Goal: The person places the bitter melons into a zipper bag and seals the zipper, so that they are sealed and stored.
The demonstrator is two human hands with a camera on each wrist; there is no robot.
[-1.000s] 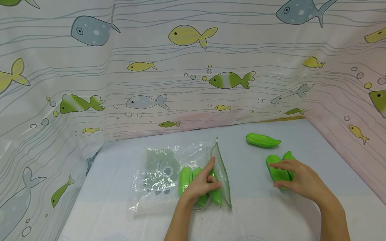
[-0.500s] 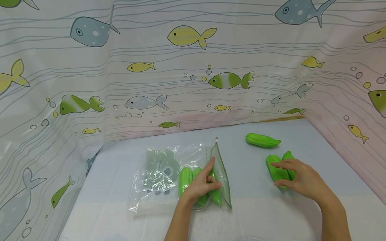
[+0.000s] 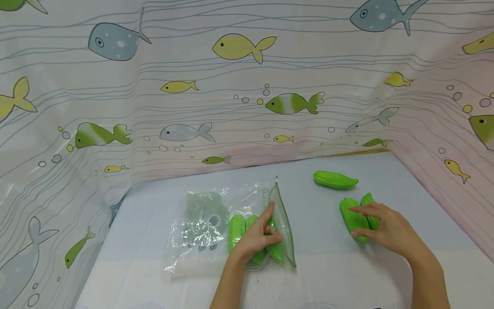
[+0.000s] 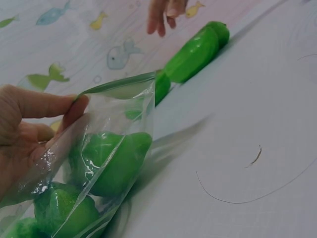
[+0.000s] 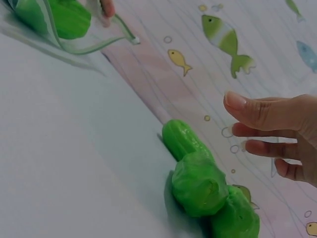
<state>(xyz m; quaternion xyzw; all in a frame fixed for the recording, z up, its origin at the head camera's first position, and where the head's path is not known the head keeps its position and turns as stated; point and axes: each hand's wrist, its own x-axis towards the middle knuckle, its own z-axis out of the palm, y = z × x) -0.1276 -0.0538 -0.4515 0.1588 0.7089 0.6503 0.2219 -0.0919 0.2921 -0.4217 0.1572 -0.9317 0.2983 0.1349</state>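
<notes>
My left hand pinches the mouth of a clear zip bag; in the left wrist view its thumb and fingers close on the green zip edge, which gapes. Several green cucumber-shaped vegetables with glossy, ridged skins lie inside the bag, partly behind my hand. My right hand hovers over two more such vegetables, thumb and fingers spread. In the right wrist view that hand holds nothing and stays apart from the green vegetables below. A third loose one lies farther back.
The white table carries everything. A fish-printed curtain rises along its back and sides. A grey-green cartoon print marks the left part of the bag.
The head view has shifted very slightly. Both hands, the bag and the green vegetables keep their places.
</notes>
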